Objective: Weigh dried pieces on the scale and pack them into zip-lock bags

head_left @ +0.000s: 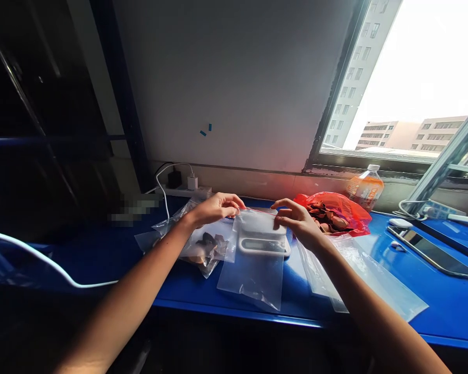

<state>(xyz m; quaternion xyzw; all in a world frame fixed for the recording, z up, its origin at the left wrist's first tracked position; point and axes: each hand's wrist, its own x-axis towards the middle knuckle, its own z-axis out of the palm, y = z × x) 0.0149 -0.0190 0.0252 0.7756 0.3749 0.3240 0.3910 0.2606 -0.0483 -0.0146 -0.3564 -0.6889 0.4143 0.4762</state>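
A clear zip bag (253, 283) with a red line along its top hangs between my two hands, and nothing shows inside it. My left hand (218, 209) pinches its top left corner. At the top right, my right hand (294, 221) has its fingers closed on the bag's edge. Behind the bag, partly seen through it, a white kitchen scale (287, 248) lies on the blue table (187, 300). Filled clear bags (206, 249) with dark and pale dried pieces lie beside my left forearm.
A red plastic bag (361, 214) of dried slices (331, 218) stands at the back right, before an orange drink bottle (365, 188). Flat clear bags (382, 275) lie under my right forearm. A phone (432, 249) rests at right; a white cable (62, 267) crosses the left.
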